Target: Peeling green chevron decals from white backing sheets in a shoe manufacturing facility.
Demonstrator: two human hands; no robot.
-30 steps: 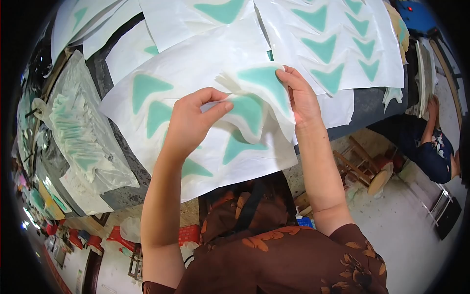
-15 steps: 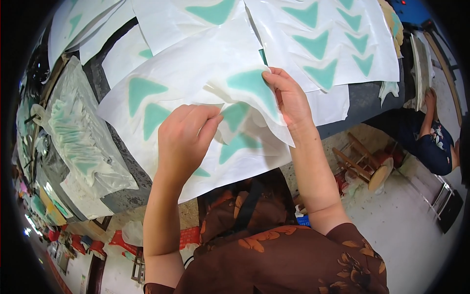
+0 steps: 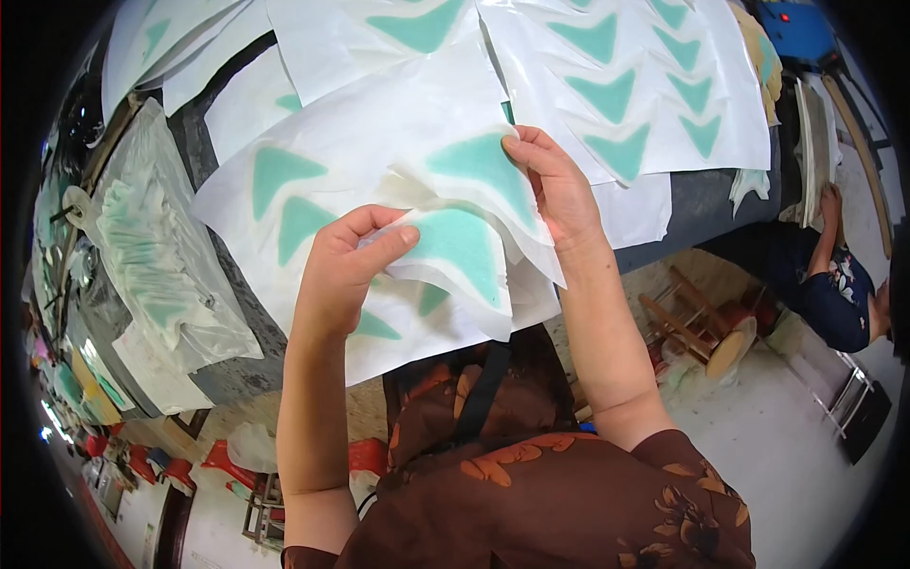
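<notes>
My left hand (image 3: pixel 346 266) pinches, between thumb and fingers, the left edge of a white paper piece (image 3: pixel 464 251) bearing a green boomerang shape. My right hand (image 3: pixel 559 194) grips the upper right corner of another such piece (image 3: pixel 483 166), which lies partly behind the first. Both are lifted above a large white sheet (image 3: pixel 379 123) printed with several green angular shapes. The spot where the two pieces meet is partly hidden.
More patterned sheets (image 3: pixel 635 85) cover the dark table (image 3: pixel 227 379). A clear plastic bag (image 3: pixel 156 256) stuffed with cut pieces lies at left. A wooden stool (image 3: pixel 697 322) stands to the right, near another person (image 3: pixel 844 284).
My left hand has turned and raised its piece, so the green face now shows. My right hand has barely moved and keeps its grip.
</notes>
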